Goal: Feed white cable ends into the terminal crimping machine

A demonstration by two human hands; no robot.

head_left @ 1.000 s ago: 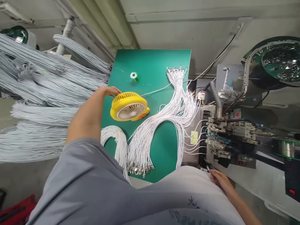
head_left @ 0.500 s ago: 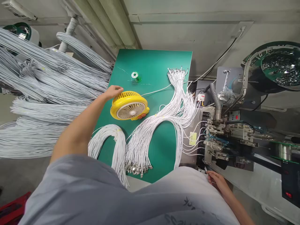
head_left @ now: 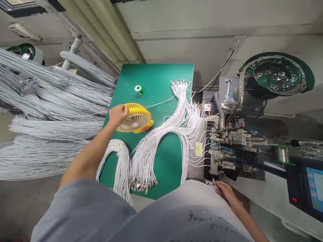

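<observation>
Touching the yellow fan (head_left: 135, 123), the left hand (head_left: 118, 114) curls, grip unclear; the right hand (head_left: 225, 191) pinches a thin piece (head_left: 213, 181), machine (head_left: 219, 153) just beyond.

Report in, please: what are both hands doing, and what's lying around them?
Left hand curled at round yellow plastic fan, grip unclear. Right hand by grey metal machine, grip unclear. Long white cable bundles on flat green table, between hands.

Small spool (head_left: 139, 90) on green tabletop (head_left: 156, 72)
</observation>
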